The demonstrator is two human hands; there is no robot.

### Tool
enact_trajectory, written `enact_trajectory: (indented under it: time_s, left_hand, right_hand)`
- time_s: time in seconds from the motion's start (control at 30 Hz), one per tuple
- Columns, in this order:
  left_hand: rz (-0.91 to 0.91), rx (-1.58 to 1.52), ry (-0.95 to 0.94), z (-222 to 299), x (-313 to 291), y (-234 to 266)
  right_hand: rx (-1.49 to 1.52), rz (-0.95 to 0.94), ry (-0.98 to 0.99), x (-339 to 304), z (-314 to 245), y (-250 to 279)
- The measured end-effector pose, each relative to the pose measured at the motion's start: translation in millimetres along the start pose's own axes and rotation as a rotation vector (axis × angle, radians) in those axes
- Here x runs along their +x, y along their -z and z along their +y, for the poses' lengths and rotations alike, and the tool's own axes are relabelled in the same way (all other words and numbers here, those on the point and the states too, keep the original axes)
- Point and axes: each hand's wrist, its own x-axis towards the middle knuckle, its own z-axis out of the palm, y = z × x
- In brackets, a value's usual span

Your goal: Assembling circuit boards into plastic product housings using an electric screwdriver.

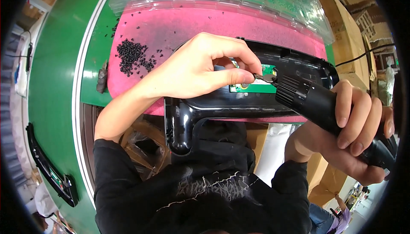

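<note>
My right hand (pixel 356 118) is wrapped round a black electric screwdriver (pixel 305 95), held at a slant with its metal bit (pixel 265 78) pointing left. At the bit's tip, the thumb and forefinger of my left hand (pixel 209 65) are pinched together. A small dark piece shows between those fingertips, too little of it to name. Below them lies a black plastic housing (pixel 222 106), long with a stem toward me, and a green circuit board (pixel 262 87) sits inside it. My left hand and the screwdriver hide part of the board.
Small black screws (pixel 131 56) are heaped on the pink mat (pixel 171 24). Clear plastic trays (pixel 222 1) of green boards stand at the back. A dark curved part (pixel 50 168) lies on the green table (pixel 51 84) at left. Cardboard boxes (pixel 341 37) stand at right.
</note>
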Motion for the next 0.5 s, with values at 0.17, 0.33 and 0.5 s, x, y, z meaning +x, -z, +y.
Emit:
enact_trajectory:
  time_s: [0.17,0.33,0.5]
  left_hand:
    - [-0.01,0.066,-0.04,-6,5,2]
    - [-0.111,0.083,0.093,-7,10,4]
    - [-0.1,0.426,0.011,-25,18,3]
  right_hand:
    - [-0.077,-0.024,-0.012,-2,4,4]
    - [-0.017,-0.075,-0.078,2,6,13]
    - [-0.069,0.026,-0.084,6,3,30]
